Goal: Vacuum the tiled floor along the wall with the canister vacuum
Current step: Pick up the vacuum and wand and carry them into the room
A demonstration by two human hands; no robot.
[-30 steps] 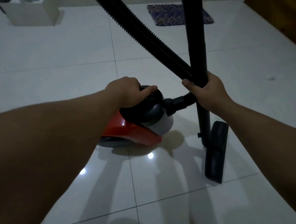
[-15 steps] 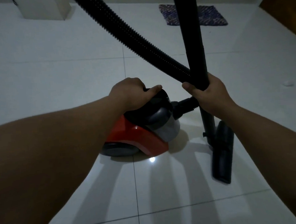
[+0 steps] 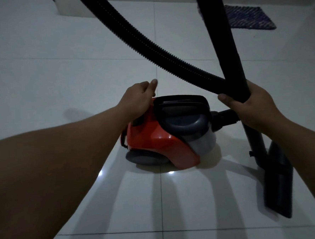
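A: And there it goes, the left hand has come off the carry handle! A moment back it was wrapped over the top of the red and grey canister vacuum; now it sits at the rear edge of the red shell, fingers loosely spread and gripping nothing.

B: So the canister's been let go. Where is it?

A: Flat on the glossy white tiled floor, on its wheel, roughly mid-room. The far wall runs along the top of the view, well apart from it.

B: And the other side?

A: No change there. The right hand stays curled tight around the black rigid wand and the black ribbed hose together, right where the two cross. The wand leans steeply, with the black flat floor nozzle down on the tiles beside the canister.

B: What does it mean for the job?

A: I'd read it as the canister being placed and the setup done. Sweeping hasn't started; the nozzle is nowhere near the wall yet. The free hand could go for the power switch or join the wand. One thing to watch: the dark blue woven mat lies close to the wall, right on the likely path.
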